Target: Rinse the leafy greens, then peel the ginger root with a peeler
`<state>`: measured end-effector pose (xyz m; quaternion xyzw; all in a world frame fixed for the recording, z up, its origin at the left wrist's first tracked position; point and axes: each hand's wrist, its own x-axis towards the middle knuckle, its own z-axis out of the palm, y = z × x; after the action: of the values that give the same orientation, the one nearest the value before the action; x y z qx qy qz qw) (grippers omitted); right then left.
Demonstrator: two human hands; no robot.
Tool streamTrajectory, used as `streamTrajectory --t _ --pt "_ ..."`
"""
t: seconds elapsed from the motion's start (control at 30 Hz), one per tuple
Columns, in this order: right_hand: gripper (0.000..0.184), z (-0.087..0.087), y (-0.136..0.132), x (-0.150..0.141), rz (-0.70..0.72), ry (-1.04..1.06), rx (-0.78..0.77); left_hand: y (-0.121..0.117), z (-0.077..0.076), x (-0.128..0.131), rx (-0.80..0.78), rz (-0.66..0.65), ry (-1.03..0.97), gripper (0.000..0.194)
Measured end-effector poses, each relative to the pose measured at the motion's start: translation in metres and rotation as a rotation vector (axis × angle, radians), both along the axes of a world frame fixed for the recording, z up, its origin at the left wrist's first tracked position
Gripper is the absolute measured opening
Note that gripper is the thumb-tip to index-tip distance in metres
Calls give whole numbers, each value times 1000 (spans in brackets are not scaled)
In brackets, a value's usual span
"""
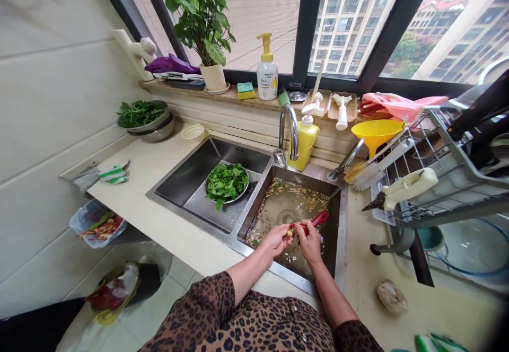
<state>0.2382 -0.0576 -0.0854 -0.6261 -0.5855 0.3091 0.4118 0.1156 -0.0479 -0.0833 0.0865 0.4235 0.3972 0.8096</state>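
Over the right sink basin (pixel 342 209), my two hands meet. My right hand (pixel 310 245) is closed around a red-handled peeler (pixel 320 218), whose handle points up and to the right. My left hand (pixel 276 240) pinches a small yellowish-brown piece (pixel 290 232) that looks like ginger, held against the peeler's working end. My fingers partly cover both the piece and the blade. Below them, cloudy water (pixel 284 201) carries many tan and brown peelings (pixel 308 198). In the left basin (pixel 186 182) a bowl of green leaves (pixel 226 182) stands apart from my hands.
The faucet (pixel 294 134) arches behind the right basin, beside a yellow soap bottle (pixel 304 142). A dish rack (pixel 429 177) crowds the right counter, near a small plastic bag (pixel 392 296). Stacked bowls with greens (pixel 143 116) stand far left. A waste bag (pixel 99 227) hangs below the counter.
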Motion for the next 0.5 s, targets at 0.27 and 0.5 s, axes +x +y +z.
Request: streamTrajectory --t 0.27,0.5 --pt "34 -6 2 7 -57 -77 5 -10 3 -2 274 -148 46 36" --pt "35 -5 2 7 -74 -47 -10 -14 -3 4 406 -201 335 26"
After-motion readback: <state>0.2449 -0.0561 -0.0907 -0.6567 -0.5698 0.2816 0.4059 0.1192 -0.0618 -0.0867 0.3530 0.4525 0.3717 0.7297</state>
